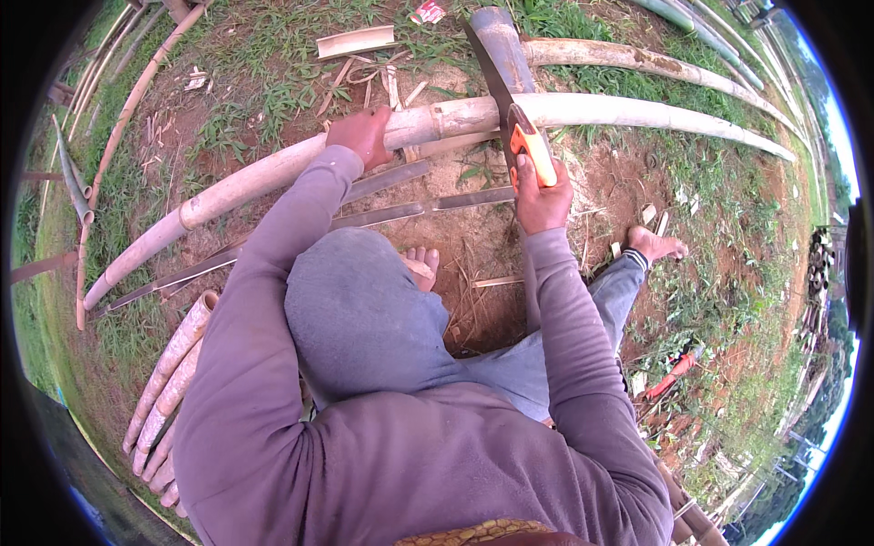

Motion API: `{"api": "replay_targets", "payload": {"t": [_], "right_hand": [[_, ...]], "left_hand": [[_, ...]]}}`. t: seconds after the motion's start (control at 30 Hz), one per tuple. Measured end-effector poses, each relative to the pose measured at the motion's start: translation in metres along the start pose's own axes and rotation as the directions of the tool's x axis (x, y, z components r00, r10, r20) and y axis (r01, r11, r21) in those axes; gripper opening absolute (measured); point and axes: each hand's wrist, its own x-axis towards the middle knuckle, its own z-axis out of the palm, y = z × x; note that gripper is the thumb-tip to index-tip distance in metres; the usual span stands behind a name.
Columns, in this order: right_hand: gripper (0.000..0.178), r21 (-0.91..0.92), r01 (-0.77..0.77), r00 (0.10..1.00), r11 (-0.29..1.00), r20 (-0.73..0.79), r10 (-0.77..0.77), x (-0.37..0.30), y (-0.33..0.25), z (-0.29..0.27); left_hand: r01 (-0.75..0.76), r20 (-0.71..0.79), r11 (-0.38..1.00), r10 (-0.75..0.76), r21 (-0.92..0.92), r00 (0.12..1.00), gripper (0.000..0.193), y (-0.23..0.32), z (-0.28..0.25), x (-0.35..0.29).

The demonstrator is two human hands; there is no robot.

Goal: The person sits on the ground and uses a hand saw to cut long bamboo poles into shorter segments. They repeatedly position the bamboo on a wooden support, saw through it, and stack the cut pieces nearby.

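Note:
A long pale bamboo pole [264, 179] runs across in front of me, from the lower left to the far right. My left hand [363, 136] is wrapped round it left of the middle. In my right hand [543, 193] is the orange handle of a hand saw [492, 73]. The saw's dark blade stands across the pole, its tip pointing away from me. Whether the teeth have cut into the bamboo cannot be seen. Beneath the pole, near the blade, lies a thick grey bamboo piece [502, 53].
Another bamboo pole [637, 60] stretches to the right behind the first. Flat dark strips [378, 217] lie on the ground nearer me. Cut bamboo lengths [168, 387] are piled at lower left. A split bamboo piece [355, 42] rests at the back. A red-handled tool [672, 375] lies in grass at right.

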Motion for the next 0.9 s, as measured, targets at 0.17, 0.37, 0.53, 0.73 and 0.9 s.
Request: {"api": "replay_targets", "payload": {"t": [0.17, 0.37, 0.53, 0.73, 0.9], "right_hand": [[0.019, 0.081, -0.092, 0.995, 0.992, 0.04, 0.089, -0.026, -0.003, -0.012], [0.031, 0.274, -0.127, 0.986, 0.953, 0.14, 0.091, -0.002, -0.042, -0.006], [0.034, 0.086, -0.122, 0.988, 0.989, 0.11, 0.113, 0.005, -0.041, -0.011], [0.029, 0.124, -0.261, 0.961, 0.957, 0.125, 0.246, -0.002, -0.078, -0.029], [0.025, 0.168, -0.214, 0.976, 0.962, 0.086, 0.202, -0.037, -0.051, -0.043]], "left_hand": [[-0.014, -0.035, 0.999, 0.015, 0.04, 0.999, 0.067, 0.0, 0.008, -0.001], [0.006, 0.033, 1.0, -0.006, -0.019, 0.999, 0.064, -0.002, 0.004, 0.008], [-0.005, 0.05, 0.999, 0.007, -0.05, 0.999, 0.061, -0.001, -0.003, 0.007], [-0.037, -0.005, 0.997, 0.036, -0.067, 0.999, 0.068, 0.003, 0.006, -0.015], [-0.053, -0.073, 0.997, 0.049, -0.056, 0.996, 0.07, 0.012, 0.014, -0.032]]}}
